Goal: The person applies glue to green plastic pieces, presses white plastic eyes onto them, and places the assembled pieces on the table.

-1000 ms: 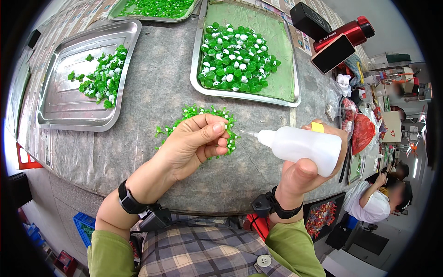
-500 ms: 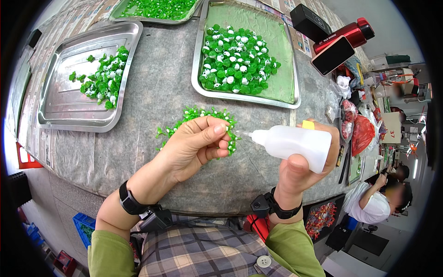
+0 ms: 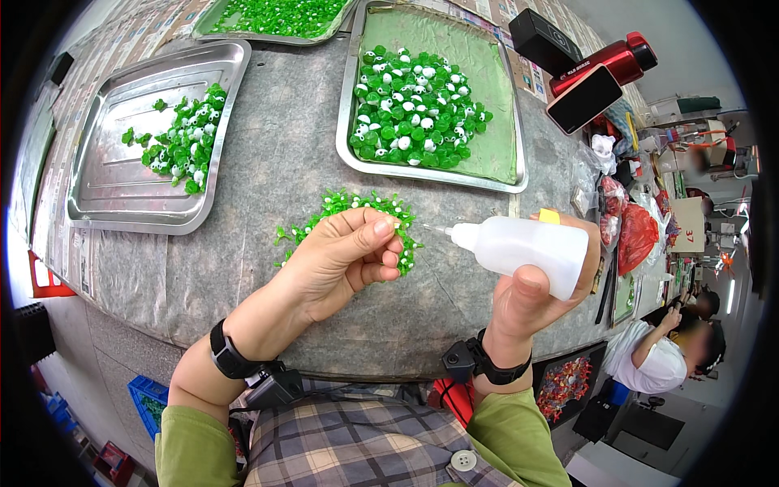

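My right hand (image 3: 527,299) is wrapped around a white, translucent squeeze bottle (image 3: 519,245) with a thin nozzle. The bottle lies nearly level, and its tip points left toward my left fingertips, a short gap away. My left hand (image 3: 345,253) is closed in a pinch, thumb against forefinger. Whatever sits between those fingertips is too small and covered to make out. Under and beyond the left hand, a loose heap of small green plastic pieces with white spots (image 3: 337,199) is spread on the table, partly hidden by the fingers.
Beyond my hands, a metal tray (image 3: 509,154) lined in green holds many green pieces with white eye-like balls. Another metal tray (image 3: 114,199) on the left holds fewer. A third tray (image 3: 280,36) stands at the back. A phone (image 3: 584,99) leans near a red flask (image 3: 604,63).
My right hand has drawn the bottle slightly to the right, so its tip is farther from my left fingertips. The left hand has hardly moved.
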Motion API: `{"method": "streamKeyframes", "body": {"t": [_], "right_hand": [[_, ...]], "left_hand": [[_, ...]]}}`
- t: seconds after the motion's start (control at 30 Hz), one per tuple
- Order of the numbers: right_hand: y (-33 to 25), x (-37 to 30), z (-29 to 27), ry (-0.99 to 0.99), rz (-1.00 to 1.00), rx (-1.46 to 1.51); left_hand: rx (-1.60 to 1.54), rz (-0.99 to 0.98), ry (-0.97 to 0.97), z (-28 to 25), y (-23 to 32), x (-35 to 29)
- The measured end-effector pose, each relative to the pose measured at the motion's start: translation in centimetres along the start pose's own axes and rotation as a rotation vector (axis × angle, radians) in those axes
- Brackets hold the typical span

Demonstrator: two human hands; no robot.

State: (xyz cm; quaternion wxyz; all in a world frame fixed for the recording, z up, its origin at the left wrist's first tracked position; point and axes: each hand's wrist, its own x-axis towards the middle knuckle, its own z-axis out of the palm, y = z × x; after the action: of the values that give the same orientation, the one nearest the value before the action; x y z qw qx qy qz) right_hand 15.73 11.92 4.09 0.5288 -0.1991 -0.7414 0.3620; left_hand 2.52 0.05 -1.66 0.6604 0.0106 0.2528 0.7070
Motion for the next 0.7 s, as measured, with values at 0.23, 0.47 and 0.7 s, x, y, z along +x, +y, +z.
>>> {"method": "streamKeyframes", "body": {"t": [0.23, 0.47, 0.7], "right_hand": [[-0.2, -0.1, -0.2, 0.102, 0.041, 0.016], [-0.1, -0.4, 0.1, 0.027, 0.036, 0.027], [0.4, -0.3, 0.0, -0.027, 0.057, -0.046]], "left_hand": [[0.129, 0.126, 0.049, 0.2, -0.1, -0.2], [0.173, 0.213, 0.111, 0.5, 0.0, -0.2], [0.159, 0.226, 0.102, 0.5, 0.0, -0.2]]}}
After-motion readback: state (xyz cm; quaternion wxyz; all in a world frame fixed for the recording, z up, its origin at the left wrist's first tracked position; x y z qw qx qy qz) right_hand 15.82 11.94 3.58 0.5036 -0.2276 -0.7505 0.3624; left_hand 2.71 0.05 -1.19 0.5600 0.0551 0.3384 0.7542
